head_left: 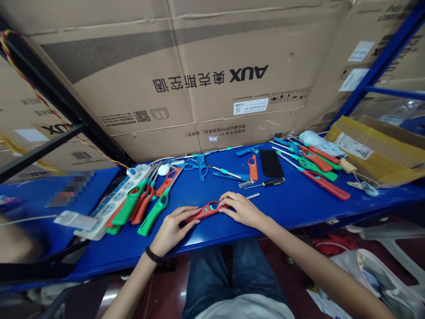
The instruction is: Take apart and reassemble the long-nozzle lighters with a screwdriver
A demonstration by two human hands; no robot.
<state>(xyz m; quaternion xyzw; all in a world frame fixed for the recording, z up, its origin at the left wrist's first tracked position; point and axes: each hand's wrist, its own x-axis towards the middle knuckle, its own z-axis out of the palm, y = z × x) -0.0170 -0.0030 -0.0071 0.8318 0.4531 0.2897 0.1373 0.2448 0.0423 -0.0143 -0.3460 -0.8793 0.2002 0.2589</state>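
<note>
A red long-nosed gas lighter [206, 211] lies across the front of the blue table, held between both hands. My left hand [175, 227] grips its handle end, thumb in front and fingers behind. Around the nozzle end, my right hand [239, 210] is closed, and the metal tube shows beyond its fingers. A turquoise trigger is visible in the lighter's loop. Just behind my right hand lie a yellow-and-black screwdriver [274, 181] and an orange lighter half [253, 168]. Several green and red lighters, among them a green lighter [154, 215], rest left of my left hand.
A white power strip [124, 195] with a plugged-in charger [76, 220] runs along the left. Blue lighter shells [202, 167], a black phone [271, 162], more finished-looking lighters [327, 185] and a yellow-taped carton [375, 153] lie behind and right. Large cardboard [206, 53] walls the back.
</note>
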